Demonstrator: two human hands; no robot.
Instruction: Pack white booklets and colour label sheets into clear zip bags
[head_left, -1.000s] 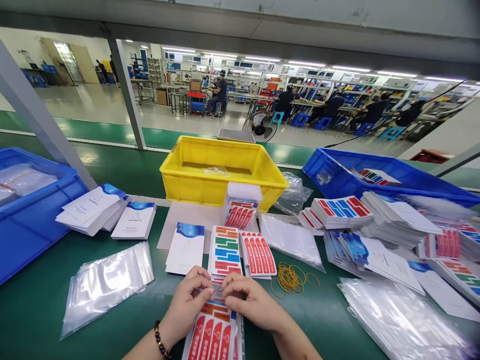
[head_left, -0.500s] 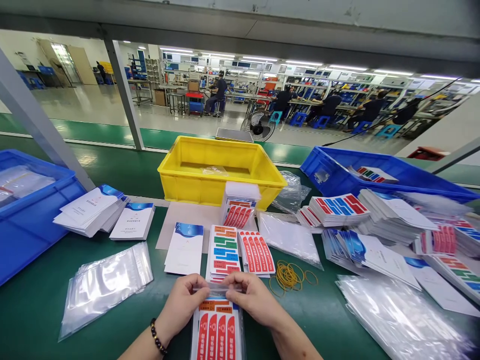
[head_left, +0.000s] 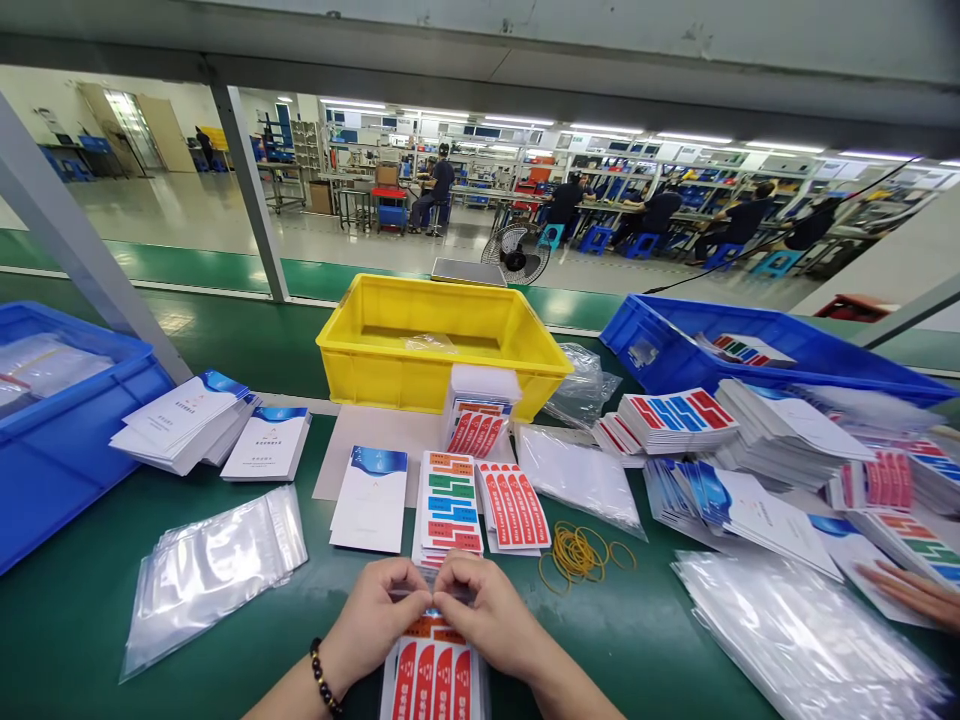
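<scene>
My left hand (head_left: 375, 620) and my right hand (head_left: 487, 615) meet at the near edge of the green table, thumbs and fingers pinched on the top edge of a clear bag (head_left: 433, 672) that holds red and orange label sheets. My left wrist wears a dark bead bracelet. Just beyond my fingers lie a stack of coloured label sheets (head_left: 450, 505), a stack of red label sheets (head_left: 516, 507) and a white-and-blue booklet (head_left: 370, 497).
A yellow bin (head_left: 442, 345) stands behind, blue bins at left (head_left: 45, 440) and right (head_left: 757, 355). Clear bags (head_left: 214, 565) lie at left, rubber bands (head_left: 581, 553) at right, with piles of booklets, labels and bags. Another person's fingers (head_left: 911, 590) rest at far right.
My hands have drawn together at the middle of the bag's top edge. Another person's fingers have come into view at the far right.
</scene>
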